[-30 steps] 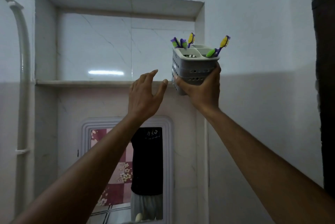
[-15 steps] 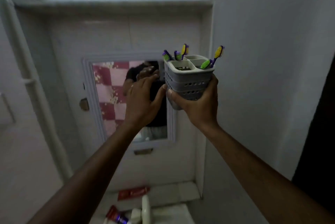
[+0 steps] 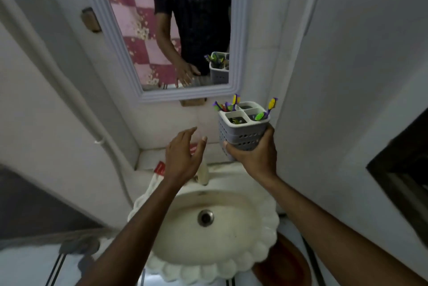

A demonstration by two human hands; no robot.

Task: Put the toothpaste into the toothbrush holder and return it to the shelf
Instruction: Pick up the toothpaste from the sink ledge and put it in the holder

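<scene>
Gripping the toothbrush holder (image 3: 243, 128) from below at right of center, the right hand (image 3: 254, 158) keeps it upright w/ brushes poking out. Left hand (image 3: 183, 155) is spread, grasping nothing, over the toothpaste (image 3: 158, 171) (mostly hidden, red end showing) on the ledge behind the sink (image 3: 266, 234). Risk: reaching down could tilt the holder, spilling brushes into the basin.

Both arms stretched out forward, bare forearms. Right hand (image 3: 253, 158) is raised a bit higher, fingers (image 3: 269, 134) curled up and wrapped tight around the holder (image 3: 243, 131) from below. Left hand (image 3: 183, 156) is empty, palm down, fingers loosely spread, thumb sticking out toward the right hand.
</scene>
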